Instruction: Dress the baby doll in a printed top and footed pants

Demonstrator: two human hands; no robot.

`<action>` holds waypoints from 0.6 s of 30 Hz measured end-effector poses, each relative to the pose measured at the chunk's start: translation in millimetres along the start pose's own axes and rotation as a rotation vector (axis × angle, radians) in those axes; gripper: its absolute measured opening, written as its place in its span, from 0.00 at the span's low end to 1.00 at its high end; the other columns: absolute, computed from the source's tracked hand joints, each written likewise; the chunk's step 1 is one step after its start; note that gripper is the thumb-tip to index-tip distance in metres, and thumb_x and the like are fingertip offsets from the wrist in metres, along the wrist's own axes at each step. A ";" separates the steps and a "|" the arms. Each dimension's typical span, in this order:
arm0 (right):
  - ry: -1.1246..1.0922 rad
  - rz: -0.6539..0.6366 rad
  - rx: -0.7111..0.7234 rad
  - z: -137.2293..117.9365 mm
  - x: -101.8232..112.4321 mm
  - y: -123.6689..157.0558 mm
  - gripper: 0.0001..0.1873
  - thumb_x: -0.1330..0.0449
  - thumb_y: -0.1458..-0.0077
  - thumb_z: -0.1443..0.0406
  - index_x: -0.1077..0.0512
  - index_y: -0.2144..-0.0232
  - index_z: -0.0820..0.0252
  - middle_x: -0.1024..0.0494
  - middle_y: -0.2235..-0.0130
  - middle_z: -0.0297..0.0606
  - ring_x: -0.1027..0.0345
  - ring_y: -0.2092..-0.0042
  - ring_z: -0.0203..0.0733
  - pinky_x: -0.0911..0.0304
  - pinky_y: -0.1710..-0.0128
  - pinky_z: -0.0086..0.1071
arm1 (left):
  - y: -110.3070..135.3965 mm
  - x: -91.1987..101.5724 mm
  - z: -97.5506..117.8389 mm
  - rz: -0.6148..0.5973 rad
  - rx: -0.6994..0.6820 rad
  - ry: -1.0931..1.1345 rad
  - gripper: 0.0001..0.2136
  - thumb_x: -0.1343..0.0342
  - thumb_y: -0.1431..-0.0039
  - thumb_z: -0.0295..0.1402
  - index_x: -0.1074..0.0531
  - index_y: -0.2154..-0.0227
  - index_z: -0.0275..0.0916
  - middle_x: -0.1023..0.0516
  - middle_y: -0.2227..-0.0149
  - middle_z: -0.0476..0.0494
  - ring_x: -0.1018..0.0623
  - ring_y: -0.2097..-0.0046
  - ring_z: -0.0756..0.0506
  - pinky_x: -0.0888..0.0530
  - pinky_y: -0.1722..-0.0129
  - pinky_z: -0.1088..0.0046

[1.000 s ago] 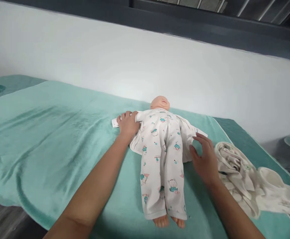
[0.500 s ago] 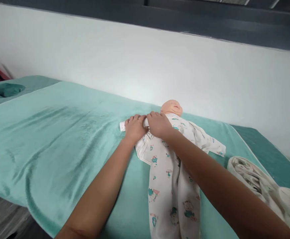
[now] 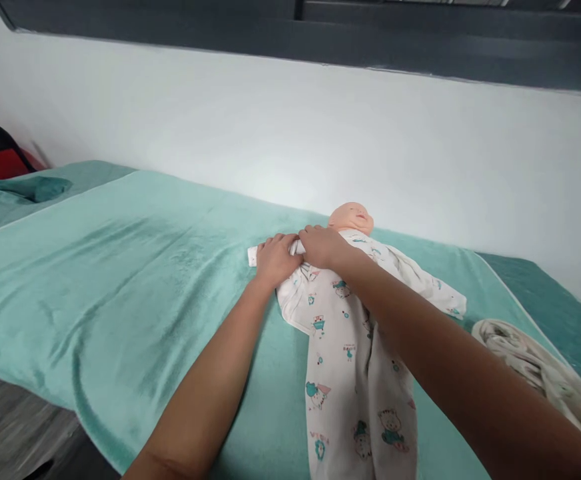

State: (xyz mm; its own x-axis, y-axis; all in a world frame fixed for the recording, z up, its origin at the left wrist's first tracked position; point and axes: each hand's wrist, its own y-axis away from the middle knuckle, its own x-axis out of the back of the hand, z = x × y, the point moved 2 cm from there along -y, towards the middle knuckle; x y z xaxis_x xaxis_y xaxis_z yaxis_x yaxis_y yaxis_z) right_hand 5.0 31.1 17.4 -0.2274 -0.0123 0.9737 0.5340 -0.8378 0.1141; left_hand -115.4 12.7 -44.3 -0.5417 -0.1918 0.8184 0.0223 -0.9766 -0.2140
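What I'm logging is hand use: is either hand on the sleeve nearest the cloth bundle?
No, left hand and right hand are both at the opposite sleeve.

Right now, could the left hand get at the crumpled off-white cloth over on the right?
Probably not easily: the left hand lies on the sleeve at the opposite side, and the doll and right forearm come between it and the crumpled off-white cloth.

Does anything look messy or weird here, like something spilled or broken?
I see nothing spilled or broken. But the mint-green plush blanket is wrinkled on the picture's left, and the cream cloth bundle to the right of the baby doll in white printed clothes looks crumpled, not neatly folded.
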 end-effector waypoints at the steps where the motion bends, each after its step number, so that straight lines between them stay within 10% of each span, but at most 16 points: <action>1: -0.010 -0.018 0.006 1.1 -0.2 -3.7 0.16 0.45 0.39 0.63 0.28 0.51 0.64 0.22 0.50 0.53 0.28 0.51 0.55 0.35 0.57 0.41 | 0.0 -0.1 0.3 0.016 0.010 0.014 0.22 0.44 0.44 0.35 0.28 0.44 0.52 0.23 0.43 0.46 0.26 0.42 0.36 0.34 0.41 0.54; 18: -0.001 -0.059 -0.019 29.5 25.1 23.8 0.20 0.48 0.34 0.54 0.28 0.45 0.52 0.22 0.48 0.46 0.29 0.48 0.56 0.38 0.57 0.42 | 13.6 6.0 -2.5 0.210 0.062 0.098 0.16 0.54 0.38 0.31 0.25 0.52 0.48 0.21 0.47 0.49 0.24 0.45 0.41 0.28 0.50 0.64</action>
State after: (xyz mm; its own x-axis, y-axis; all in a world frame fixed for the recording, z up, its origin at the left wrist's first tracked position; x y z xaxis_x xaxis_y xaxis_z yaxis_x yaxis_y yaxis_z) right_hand 36.0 26.9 50.4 -0.2576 0.0380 0.9655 0.5037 -0.8474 0.1677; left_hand -120.5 -1.5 -43.7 -0.5986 -0.3835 0.7033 0.1925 -0.9211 -0.3384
